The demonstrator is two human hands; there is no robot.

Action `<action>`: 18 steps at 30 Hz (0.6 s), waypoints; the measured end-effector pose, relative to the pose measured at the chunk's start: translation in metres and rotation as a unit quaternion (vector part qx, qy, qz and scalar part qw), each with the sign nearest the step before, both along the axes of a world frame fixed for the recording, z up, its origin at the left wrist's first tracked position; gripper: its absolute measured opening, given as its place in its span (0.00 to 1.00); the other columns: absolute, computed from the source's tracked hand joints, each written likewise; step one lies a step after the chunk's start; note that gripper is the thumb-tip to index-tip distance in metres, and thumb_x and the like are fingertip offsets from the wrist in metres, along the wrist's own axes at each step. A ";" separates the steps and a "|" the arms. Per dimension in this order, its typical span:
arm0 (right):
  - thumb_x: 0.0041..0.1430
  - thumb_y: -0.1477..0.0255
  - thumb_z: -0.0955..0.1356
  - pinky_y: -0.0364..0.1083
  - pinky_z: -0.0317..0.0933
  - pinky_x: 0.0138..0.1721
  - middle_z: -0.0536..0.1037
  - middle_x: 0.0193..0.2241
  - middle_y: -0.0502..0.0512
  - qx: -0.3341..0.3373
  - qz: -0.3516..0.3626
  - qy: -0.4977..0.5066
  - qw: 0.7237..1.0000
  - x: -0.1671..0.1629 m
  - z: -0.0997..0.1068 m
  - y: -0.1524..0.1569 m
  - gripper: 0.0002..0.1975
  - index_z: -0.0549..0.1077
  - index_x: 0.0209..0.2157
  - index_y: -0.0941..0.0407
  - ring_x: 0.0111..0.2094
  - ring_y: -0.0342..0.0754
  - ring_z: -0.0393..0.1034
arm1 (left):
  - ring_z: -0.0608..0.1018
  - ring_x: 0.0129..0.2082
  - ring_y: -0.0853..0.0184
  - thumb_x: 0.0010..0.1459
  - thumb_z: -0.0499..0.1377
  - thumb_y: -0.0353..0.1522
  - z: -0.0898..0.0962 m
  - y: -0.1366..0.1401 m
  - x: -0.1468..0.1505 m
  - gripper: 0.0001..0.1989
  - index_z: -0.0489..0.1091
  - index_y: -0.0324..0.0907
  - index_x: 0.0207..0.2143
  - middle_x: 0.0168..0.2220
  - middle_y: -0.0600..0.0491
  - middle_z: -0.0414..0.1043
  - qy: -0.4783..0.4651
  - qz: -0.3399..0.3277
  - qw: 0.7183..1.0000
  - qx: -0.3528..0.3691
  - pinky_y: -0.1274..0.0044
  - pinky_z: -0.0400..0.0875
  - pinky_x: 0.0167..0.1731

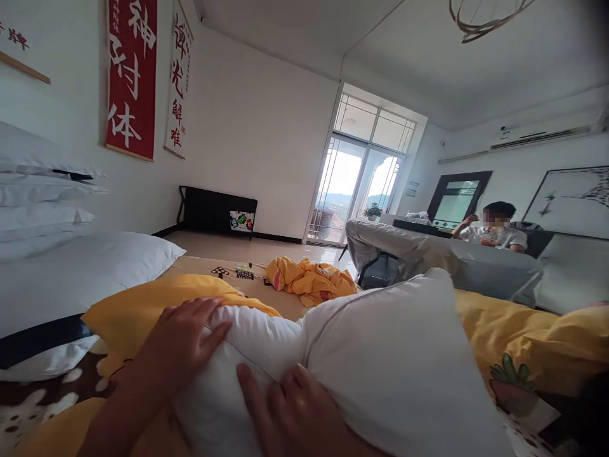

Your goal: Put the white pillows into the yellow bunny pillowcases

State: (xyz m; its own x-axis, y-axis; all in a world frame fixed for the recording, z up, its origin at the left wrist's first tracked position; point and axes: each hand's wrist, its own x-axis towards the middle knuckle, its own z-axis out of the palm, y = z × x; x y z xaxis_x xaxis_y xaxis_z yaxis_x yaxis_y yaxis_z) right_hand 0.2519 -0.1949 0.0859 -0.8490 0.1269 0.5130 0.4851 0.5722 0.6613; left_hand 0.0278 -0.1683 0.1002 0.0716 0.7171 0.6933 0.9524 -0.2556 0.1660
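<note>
A plump white pillow (394, 355) lies before me, creased at its middle, with one corner pointing up on the right. My left hand (190, 336) grips its left end, fingers bent over the top and thumb on the near side. Yellow cloth (176, 292), perhaps a pillowcase, lies against that end, under and beyond the fingers. My right hand (299, 406) is closed on the pillow's near side at the crease, its fingers curled into the fabric. The pillow's far side and underside are hidden.
White pillows (42, 209) are stacked at left. A crumpled yellow cloth (309, 279) lies on the beige patterned sheet ahead. Yellow bedding with a cactus print (518, 374) is at right. Beyond, a person (495, 235) sits behind a covered table (476, 266).
</note>
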 end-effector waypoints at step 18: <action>0.55 0.51 0.65 0.52 0.61 0.41 0.75 0.44 0.60 -0.445 -0.083 -0.051 0.890 -0.014 0.045 0.091 0.39 0.52 0.64 0.49 0.43 0.58 0.71 | 0.74 0.46 0.55 0.60 0.46 0.30 -0.018 0.024 0.022 0.16 0.70 0.35 0.44 0.44 0.41 0.74 0.048 0.064 0.962 -0.260 0.64 0.63 0.48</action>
State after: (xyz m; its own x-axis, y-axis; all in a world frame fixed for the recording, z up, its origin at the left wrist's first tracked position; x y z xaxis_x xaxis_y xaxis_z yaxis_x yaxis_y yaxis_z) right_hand 0.2382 -0.1034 0.1308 -0.8175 0.5720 0.0679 0.5746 0.8180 0.0267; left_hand 0.0498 -0.1438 0.0827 0.0044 0.9725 0.2331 0.9878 -0.0405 0.1502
